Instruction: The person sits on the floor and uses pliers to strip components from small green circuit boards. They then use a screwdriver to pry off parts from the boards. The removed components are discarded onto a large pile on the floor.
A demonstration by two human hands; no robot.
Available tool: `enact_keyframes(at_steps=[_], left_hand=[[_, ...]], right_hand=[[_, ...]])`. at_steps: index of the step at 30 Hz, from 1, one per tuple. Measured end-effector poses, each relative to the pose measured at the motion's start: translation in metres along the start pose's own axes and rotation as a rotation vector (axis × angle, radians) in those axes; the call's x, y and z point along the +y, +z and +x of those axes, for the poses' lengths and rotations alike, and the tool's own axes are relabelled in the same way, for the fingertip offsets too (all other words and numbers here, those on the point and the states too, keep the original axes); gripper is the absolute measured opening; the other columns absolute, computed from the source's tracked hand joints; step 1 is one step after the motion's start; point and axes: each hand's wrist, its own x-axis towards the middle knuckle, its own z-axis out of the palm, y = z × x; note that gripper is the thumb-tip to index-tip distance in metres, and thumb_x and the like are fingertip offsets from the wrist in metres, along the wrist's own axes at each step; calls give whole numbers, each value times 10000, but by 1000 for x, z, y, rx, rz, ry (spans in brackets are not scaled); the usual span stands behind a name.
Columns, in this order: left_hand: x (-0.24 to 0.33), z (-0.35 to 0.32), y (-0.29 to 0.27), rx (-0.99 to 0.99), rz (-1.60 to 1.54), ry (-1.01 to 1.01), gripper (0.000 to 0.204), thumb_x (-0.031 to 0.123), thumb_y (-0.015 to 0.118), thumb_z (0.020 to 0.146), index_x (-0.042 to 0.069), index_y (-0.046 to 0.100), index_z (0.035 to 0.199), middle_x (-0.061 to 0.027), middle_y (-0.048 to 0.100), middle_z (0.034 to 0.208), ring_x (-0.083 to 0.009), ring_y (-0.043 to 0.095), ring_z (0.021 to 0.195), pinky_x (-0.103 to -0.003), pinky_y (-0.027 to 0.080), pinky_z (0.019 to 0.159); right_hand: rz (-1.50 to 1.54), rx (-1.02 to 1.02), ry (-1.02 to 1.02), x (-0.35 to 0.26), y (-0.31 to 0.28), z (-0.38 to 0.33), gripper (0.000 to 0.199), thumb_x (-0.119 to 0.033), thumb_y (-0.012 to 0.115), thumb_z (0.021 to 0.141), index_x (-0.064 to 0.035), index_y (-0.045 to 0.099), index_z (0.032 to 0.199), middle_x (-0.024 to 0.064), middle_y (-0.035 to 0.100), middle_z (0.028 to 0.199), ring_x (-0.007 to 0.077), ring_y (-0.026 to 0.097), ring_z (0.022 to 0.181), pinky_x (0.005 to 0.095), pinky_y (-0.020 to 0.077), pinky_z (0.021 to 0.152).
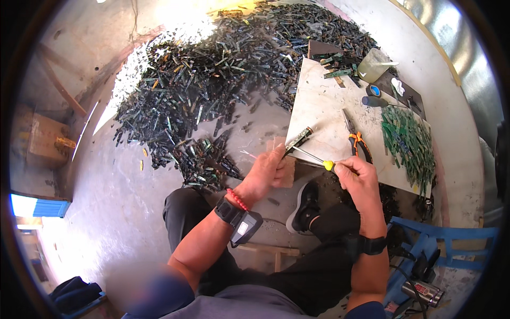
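My left hand [265,170] is closed on a narrow dark strip [300,139] that looks like a small circuit board in a black casing. It points up and right, over the near left edge of a pale board [319,106]. In my right hand [358,178] is a screwdriver [328,165] with a yellow and black handle. Its shaft reaches left to the strip; whether the tip touches cannot be made out. Thin pale wires [247,154] show beside my left hand, and a brown flat piece [288,175] lies behind it. Orange-and-black pliers [357,135] rest just beyond my right hand.
A large heap of dark strips [196,80] covers the floor ahead and left. Green strips [408,143] lie on the board's right side. Farther back are a plastic container [372,65], a tape roll [374,91] and a dark-handled tool [373,101]. A blue chair [446,229] stands right.
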Motion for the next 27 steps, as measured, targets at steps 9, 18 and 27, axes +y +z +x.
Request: enact_keyframes(at_steps=[9,18,27], left_hand=[[-8,3,-4,0,100,0,468,452,386,1037,157,351,675,69,284,608,-69,248,518,-237,201,448],[-3,-2,3,-17,104,-32,483,492,356,1036,156,361,690,65,283,607,-73,270,520,-229,192,440],[-8,8,0,-58,-55,-102,513,502,305,1041,155,344,665,41,284,575,-105,323,507,-223,202,413]], right_hand=[[-404,-32,-272,-26,2,-8,133,-86,686,878,18,659,955,94,676,725,105,605,631,277,472,574],[306,-15,359,-4,-1,2,172,-149,680,894,11,646,845,-30,518,625,32,416,531,213,317,480],[-175,303,-112,-5,-15,5,168,-127,660,920,37,666,888,-21,559,688,37,465,633,217,387,558]])
